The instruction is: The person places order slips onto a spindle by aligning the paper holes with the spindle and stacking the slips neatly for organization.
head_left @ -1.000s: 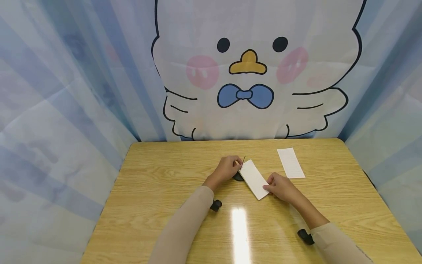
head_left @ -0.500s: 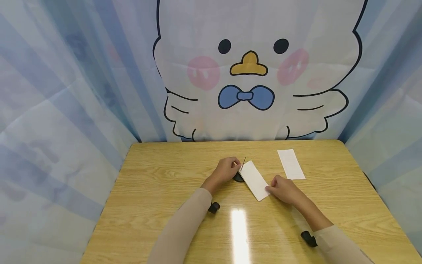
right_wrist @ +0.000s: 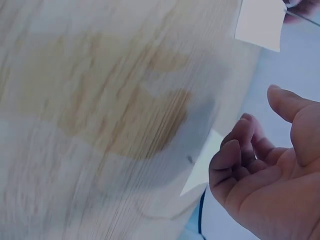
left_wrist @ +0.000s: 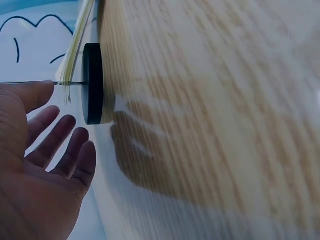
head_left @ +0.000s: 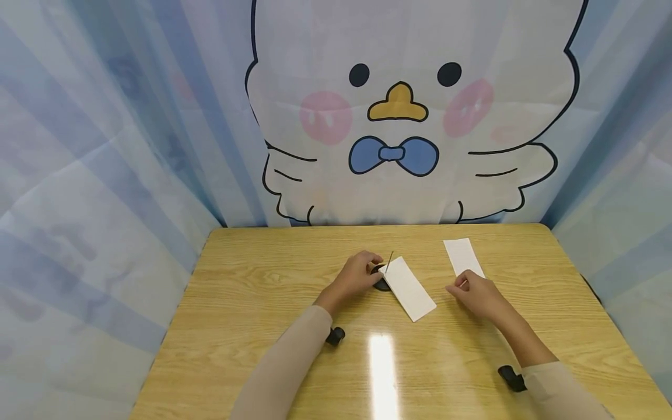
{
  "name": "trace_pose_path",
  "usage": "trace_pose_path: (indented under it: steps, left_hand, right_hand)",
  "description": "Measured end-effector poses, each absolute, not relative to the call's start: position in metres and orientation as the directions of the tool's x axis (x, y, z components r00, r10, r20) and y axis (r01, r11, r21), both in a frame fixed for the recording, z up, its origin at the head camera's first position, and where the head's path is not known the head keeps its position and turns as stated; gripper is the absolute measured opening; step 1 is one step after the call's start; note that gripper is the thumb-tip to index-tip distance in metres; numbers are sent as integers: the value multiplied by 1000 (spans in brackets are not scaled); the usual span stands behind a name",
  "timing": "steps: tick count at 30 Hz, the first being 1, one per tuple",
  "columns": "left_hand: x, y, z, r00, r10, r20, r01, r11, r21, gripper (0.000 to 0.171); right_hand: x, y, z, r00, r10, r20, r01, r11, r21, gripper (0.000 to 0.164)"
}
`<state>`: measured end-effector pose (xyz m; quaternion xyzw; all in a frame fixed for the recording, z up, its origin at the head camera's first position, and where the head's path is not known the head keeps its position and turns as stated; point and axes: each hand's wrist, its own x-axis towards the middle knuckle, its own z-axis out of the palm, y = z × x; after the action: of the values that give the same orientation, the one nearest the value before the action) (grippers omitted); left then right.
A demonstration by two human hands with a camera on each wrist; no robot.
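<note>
A bill spike with a round black base (head_left: 382,285) and a thin upright rod (head_left: 391,257) stands on the table. Several white paper slips (head_left: 409,290) are pierced near one corner by the rod and slant outward above the base. Beside the spike is my left hand (head_left: 357,275), its fingers loosely bent and apart; in the left wrist view the thumb lies close to the rod, though contact is unclear. My right hand (head_left: 476,296) holds nothing, its fingers loosely curled and thumb apart. It hovers at the near end of a single lined paper slip (head_left: 464,255), covering part of it.
The wooden table (head_left: 273,274) reaches back to a curtain (head_left: 325,192) printed with a white cartoon bird. More curtain hangs on the left and right sides. A strip of light reflects off the tabletop near its front.
My right hand has let go of the pierced slips and moved right, to the lined slip. My left fingers have loosened beside the rod. The pierced slips stay on the spike.
</note>
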<state>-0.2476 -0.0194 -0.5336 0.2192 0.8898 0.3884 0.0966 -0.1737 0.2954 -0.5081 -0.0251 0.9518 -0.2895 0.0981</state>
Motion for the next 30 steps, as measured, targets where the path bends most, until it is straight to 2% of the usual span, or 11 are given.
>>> trace_pose_path:
  steps: [5,13,22,28,30]
  left_hand:
    - [-246,-22,-538,-874,486,13,354,618,702,48]
    - [-242,-23,-543,-877,480,1,359,655,665,62]
    - [-241,-23,-542,-879,477,-6,359,670,650,65]
    - [-241,-20,-542,-883,468,-31,352,704,617,65]
    - [-241,-19,-543,-885,464,-35,355,722,593,65]
  right_hand:
    - [-178,308,-509,-987,-70,-147,25,826,-563,41]
    - [-186,323,-511,-996,-17,-92,39,821,-570,56]
    - [-200,339,-516,-993,18,-116,79,831,-551,75]
    - [-206,342,-516,-991,30,-133,94,852,-515,82]
    - [-207,343,-518,-991,35,-126,93,864,-495,77]
